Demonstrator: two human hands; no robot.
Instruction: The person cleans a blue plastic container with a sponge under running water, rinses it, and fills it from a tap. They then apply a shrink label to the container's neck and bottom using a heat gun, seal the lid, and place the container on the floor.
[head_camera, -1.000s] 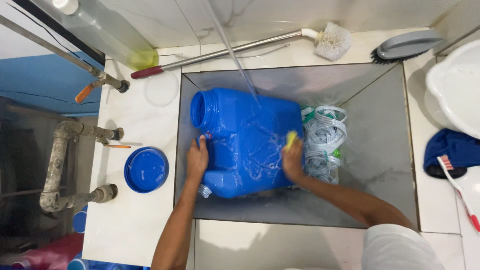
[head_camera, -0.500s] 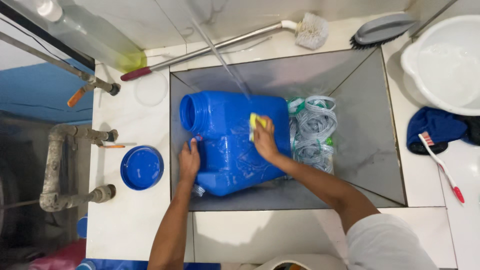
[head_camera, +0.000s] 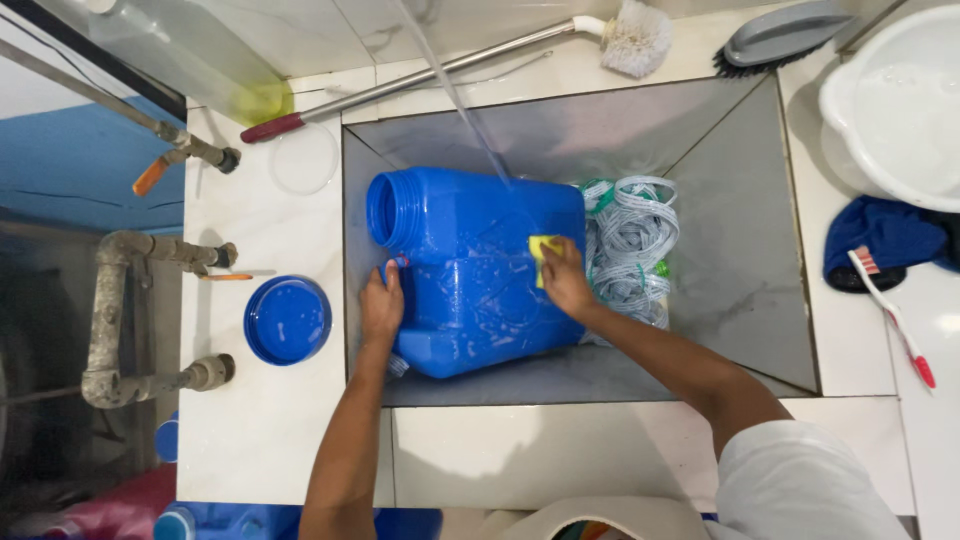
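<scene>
A large blue plastic jug (head_camera: 470, 270) lies on its side in a grey sink (head_camera: 740, 270), its wide mouth pointing left and its wet side showing soap suds. My left hand (head_camera: 381, 305) grips the jug's left edge and steadies it. My right hand (head_camera: 563, 280) presses a small yellow sponge (head_camera: 542, 250) against the jug's upper face. A thin stream of water (head_camera: 455, 95) falls onto the jug from above. A bundle of grey and white cloth (head_camera: 632, 245) lies in the sink right of the jug.
A blue lid (head_camera: 287, 320) rests on the tiled counter left of the sink. A long-handled brush (head_camera: 450, 65) and a grey hand brush (head_camera: 785, 30) lie behind it. At right are a white basin (head_camera: 895, 100), a blue cloth (head_camera: 885, 235) and a toothbrush (head_camera: 890, 315). Pipes (head_camera: 110, 330) stand at left.
My right hand has slid the sponge across the jug's face, toward its middle and back out toward the right end. My left hand keeps its hold.
</scene>
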